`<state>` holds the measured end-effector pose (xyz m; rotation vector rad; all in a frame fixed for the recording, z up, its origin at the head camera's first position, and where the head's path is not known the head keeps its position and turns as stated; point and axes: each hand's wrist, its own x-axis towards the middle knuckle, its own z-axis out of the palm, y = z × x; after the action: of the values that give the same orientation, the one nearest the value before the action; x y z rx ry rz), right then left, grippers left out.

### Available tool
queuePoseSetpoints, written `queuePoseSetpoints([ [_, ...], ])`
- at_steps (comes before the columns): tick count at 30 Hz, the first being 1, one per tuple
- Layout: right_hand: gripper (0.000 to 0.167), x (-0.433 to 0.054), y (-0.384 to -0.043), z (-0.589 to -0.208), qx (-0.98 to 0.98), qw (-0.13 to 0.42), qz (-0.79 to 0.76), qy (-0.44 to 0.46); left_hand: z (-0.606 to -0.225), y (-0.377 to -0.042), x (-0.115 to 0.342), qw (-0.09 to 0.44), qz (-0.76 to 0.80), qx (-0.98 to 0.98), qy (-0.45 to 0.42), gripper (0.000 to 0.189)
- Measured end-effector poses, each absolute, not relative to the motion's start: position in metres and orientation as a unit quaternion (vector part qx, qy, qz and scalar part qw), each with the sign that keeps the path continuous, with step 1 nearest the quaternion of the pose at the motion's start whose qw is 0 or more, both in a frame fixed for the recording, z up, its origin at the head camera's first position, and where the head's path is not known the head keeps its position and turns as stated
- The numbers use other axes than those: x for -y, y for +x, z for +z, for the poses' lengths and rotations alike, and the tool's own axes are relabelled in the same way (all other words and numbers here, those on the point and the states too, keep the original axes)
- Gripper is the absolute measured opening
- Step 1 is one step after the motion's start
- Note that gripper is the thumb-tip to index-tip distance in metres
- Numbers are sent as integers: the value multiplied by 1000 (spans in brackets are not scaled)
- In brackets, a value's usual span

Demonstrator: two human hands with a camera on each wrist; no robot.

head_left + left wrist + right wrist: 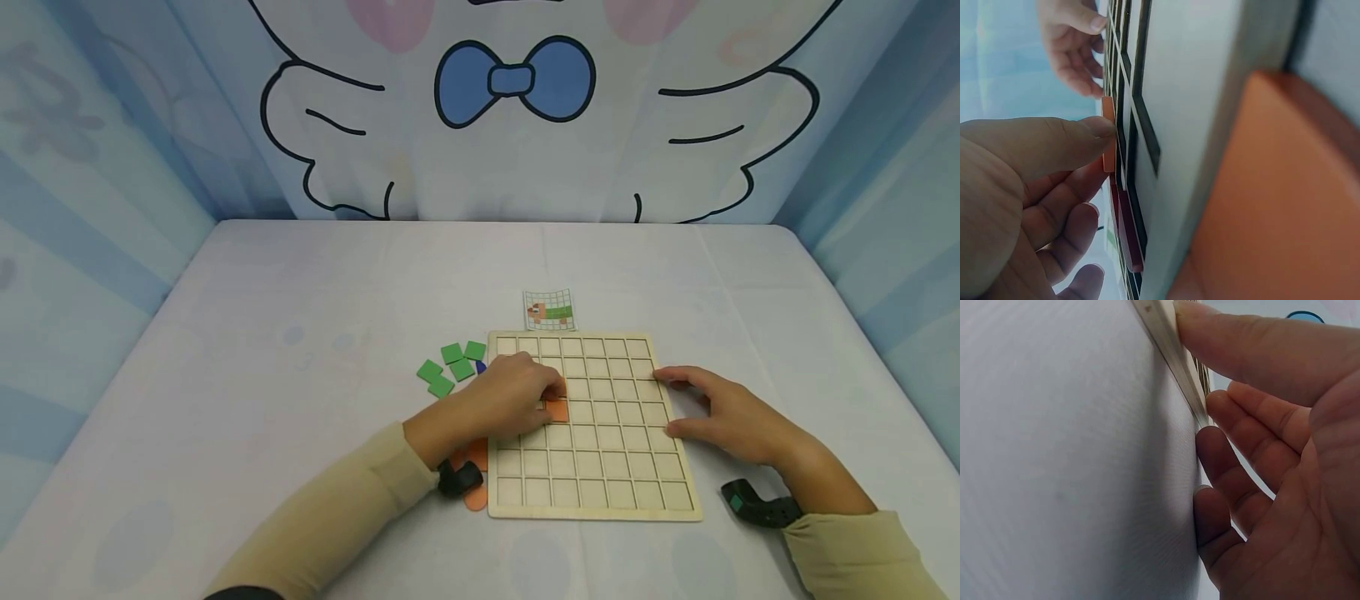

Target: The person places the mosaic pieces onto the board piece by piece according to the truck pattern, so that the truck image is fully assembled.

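Note:
My left hand (517, 396) reaches over a wooden grid board (592, 510). Its thumb and fingers pinch an orange square tile (557, 411), which stands at the grid lines in the left wrist view. A dark red piece (1129, 231) lies on the board beyond that tile, hidden under the hand from the head view. On the other side, my right hand (727, 412) touches the board's right edge. Its thumb rests on the rim, and its loosely bent fingers (1219, 453) lie along the edge and the cloth.
Several green square tiles (452, 353) and part of a blue piece (481, 367) lie left of the board. Orange pieces (476, 498) sit by its lower left edge, partly under the left wrist. A small pattern card (549, 311) lies behind the board on the white tablecloth (337, 283).

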<state>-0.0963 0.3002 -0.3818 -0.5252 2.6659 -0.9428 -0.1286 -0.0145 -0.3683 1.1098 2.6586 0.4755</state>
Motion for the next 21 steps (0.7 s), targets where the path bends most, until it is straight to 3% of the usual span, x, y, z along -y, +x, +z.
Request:
queuePoseSetpoints([
  [21, 65, -300, -96, -382, -916, 131, -331, -185, -367, -128, 13, 115, 153, -908, 373, 26],
])
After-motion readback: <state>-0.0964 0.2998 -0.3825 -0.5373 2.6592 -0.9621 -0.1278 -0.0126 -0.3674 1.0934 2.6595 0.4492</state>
